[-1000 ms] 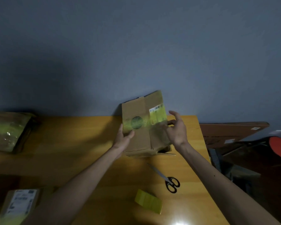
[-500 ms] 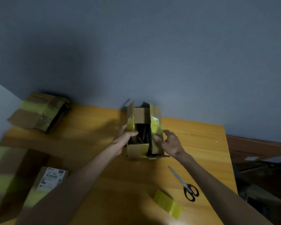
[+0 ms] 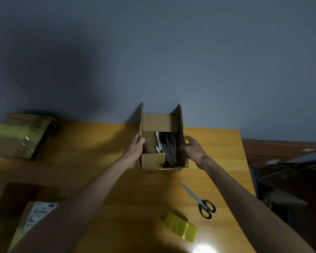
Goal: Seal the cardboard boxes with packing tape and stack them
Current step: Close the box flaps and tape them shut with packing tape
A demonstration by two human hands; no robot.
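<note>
The left hand grips the left wall of the box and the right hand pinches its right wall. The box sits between them on the table, open, side flaps upright, long axis pointing away from the person. Tape lies nearer the right hand.

Pens in box (scissors nearer, right).

Both arms reach up to mid-frame; left hand and right hand clasp opposite sides of the box.
</note>
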